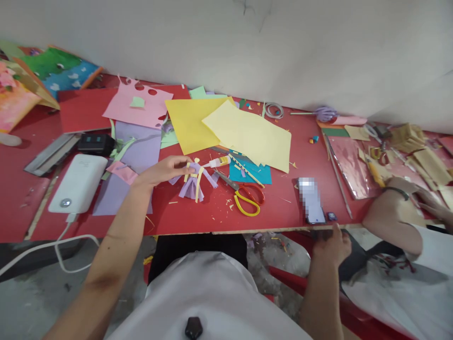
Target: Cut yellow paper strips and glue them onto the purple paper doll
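Note:
My left hand [170,169] pinches the upper left part of a small doll [193,186] made of purple paper with pale yellow strips. A white glue bottle [220,162] with a yellow label lies beside the doll, its nozzle toward it. Right of the doll rest scissors [247,196] with red and yellow handles, blades pointing at it. My right hand [332,246] is at the table's front edge, one finger stretched up and the others partly curled and hidden. Close to that fingertip is a small dark blue object [331,216]; a phone [310,200] lies just left of it.
Yellow paper [194,120], pale yellow paper [255,134] and pink paper [139,104] cover the back of the red table [198,219]. A white power bank [78,184] with a cable is at left. At right, another person's arm [389,208] reaches over the table.

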The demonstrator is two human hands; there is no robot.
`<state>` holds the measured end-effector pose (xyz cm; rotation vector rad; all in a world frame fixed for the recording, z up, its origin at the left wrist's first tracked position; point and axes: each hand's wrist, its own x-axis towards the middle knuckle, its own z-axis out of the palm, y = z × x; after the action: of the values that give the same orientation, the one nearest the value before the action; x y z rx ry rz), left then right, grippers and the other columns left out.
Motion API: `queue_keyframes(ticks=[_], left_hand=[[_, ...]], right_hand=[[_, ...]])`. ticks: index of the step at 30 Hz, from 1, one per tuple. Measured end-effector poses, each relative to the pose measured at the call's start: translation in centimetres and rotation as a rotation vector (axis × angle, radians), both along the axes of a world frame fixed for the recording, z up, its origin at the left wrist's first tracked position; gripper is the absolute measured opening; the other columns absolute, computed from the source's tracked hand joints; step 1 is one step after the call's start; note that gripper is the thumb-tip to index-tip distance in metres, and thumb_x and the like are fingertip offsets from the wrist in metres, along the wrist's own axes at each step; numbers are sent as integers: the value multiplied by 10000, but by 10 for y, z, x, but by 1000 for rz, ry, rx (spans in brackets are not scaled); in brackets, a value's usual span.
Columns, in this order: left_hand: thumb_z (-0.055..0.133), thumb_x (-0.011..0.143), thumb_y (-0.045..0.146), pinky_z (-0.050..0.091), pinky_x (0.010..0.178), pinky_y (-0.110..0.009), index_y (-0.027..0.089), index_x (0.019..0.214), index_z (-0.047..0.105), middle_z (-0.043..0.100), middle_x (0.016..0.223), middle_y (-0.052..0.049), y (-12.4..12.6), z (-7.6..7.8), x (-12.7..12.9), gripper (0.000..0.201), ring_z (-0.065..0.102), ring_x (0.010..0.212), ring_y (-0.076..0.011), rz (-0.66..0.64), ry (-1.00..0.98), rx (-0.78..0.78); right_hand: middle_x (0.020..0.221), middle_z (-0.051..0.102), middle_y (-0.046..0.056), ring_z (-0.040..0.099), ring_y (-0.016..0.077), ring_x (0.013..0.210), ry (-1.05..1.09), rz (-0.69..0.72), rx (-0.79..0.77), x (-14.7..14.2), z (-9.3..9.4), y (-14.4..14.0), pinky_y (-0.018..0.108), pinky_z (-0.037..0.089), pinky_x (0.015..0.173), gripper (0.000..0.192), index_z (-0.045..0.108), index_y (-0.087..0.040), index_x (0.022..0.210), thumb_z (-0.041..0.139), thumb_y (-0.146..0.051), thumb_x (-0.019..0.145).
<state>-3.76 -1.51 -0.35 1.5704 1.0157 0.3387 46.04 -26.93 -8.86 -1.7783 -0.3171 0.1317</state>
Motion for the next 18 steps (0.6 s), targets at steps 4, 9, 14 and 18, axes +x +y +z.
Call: queue_keyframes(ticks=[4,9,14,18], left_hand=[[698,782,524,412,679,-243,187,1004,681,681,905,-21,1,-3,-1,403,595,796,-155,5,-10,-9],[681,789,540,431,666,-246,189,1037,682,690,922,-37,1,-6,-2,430,607,786,-161,-5,-9,12],[670,796,544,400,603,-234,188,1001,689,676,859,-26,1,-6,-3,412,587,726,-151,-11,15,36],[686,788,536,406,637,-230,188,1005,683,674,880,-17,1,-5,-2,410,587,756,-143,-5,3,17]], right_hand=[[1089,607,124,553,356,1144,-324,-250,-68,-6,4,2,588,369,1074,281,542,-217,927,619,-443,779],[926,666,124,633,325,942,-623,-83,-250,-13,16,9,545,476,916,346,582,-209,813,567,-553,849],[1124,656,222,581,357,1130,-801,280,-432,-12,25,27,569,409,1010,583,621,-127,1016,383,-650,914],[1321,578,241,478,357,1294,-849,474,-505,-12,29,43,566,351,1083,675,515,-83,1297,422,-636,921]])
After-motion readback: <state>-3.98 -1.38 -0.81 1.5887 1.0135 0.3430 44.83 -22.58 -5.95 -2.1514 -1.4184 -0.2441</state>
